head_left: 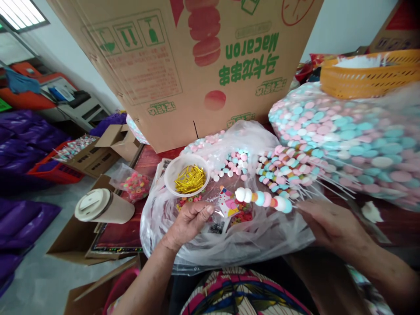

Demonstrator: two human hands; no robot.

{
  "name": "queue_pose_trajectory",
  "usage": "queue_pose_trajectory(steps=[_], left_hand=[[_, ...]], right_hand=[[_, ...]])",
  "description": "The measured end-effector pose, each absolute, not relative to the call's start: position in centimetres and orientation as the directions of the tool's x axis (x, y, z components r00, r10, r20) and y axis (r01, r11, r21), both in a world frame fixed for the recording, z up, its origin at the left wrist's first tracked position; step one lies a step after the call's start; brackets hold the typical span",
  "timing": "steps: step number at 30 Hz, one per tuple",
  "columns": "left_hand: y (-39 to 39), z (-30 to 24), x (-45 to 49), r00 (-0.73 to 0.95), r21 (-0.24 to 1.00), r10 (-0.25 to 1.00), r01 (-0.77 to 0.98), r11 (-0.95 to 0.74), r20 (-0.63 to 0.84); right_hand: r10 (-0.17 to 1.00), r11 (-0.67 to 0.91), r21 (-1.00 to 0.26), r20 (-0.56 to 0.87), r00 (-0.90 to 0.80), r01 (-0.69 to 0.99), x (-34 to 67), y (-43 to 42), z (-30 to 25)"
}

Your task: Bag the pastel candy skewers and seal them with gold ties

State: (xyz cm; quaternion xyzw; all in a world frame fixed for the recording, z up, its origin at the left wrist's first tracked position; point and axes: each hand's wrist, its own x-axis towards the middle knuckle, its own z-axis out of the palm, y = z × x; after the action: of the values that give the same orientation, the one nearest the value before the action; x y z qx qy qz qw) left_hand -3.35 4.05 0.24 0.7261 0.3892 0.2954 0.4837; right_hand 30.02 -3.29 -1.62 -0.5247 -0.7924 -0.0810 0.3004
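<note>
My left hand (pixel 192 221) pinches the edge of a small clear bag (pixel 229 204) printed with colourful shapes. My right hand (pixel 328 221), slightly blurred, grips the stick end of a candy skewer (pixel 264 199) threaded with white, blue, pink and orange pieces. The skewer's tip points left, close beside the bag's upper part. Beneath both hands spreads clear plastic sheeting (pixel 275 245), with coloured candy rings (pixel 243 216) on it. A white bowl (pixel 168 180) of gold twist ties (pixel 190 178) stands just beyond my left hand. Finished-looking skewers (pixel 285 170) lie piled beyond my right hand.
A tall cardboard box (pixel 197 109) blocks the back. Loose candy pieces (pixel 236 164) lie before it. At right sits a large candy bag (pixel 377 144) under an orange basket (pixel 357 83). A lidded cup (pixel 114 209) and a bag of candy rings (pixel 136 187) are at left.
</note>
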Motion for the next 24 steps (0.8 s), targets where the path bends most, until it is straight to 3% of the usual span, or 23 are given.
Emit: queue_pose_trajectory(steps=[4, 10, 17, 21, 24], left_hand=[[4.0, -0.5, -3.6, 0.471, 0.952, 0.881, 0.254, -0.172, 0.033], [4.0, -1.1, -4.2, 0.479, 0.952, 0.878, 0.262, -0.157, 0.013], [4.0, -0.7, -3.8, 0.483, 0.936, 0.874, 0.276, -0.218, 0.062], [4.3, 0.4, -3.5, 0.628, 0.768, 0.775, 0.461, -0.446, 0.073], [4.6, 0.6, -3.1, 0.711, 0.583, 0.696, 0.524, -0.622, 0.104]], right_hand=[[0.715, 0.566, -0.128, 0.568, -0.407, 0.815, 29.2, -3.8, -2.4], [0.729, 0.521, -0.207, 0.612, -0.307, 0.828, 29.9, -4.2, -3.1], [0.727, 0.564, -0.133, 0.549, -0.413, 0.815, 29.6, -4.2, -2.4], [0.712, 0.611, -0.101, 0.503, -0.489, 0.785, 29.4, -3.9, -1.3], [0.759, 0.62, -0.212, 0.404, -0.51, 0.756, 29.5, -3.4, -0.5]])
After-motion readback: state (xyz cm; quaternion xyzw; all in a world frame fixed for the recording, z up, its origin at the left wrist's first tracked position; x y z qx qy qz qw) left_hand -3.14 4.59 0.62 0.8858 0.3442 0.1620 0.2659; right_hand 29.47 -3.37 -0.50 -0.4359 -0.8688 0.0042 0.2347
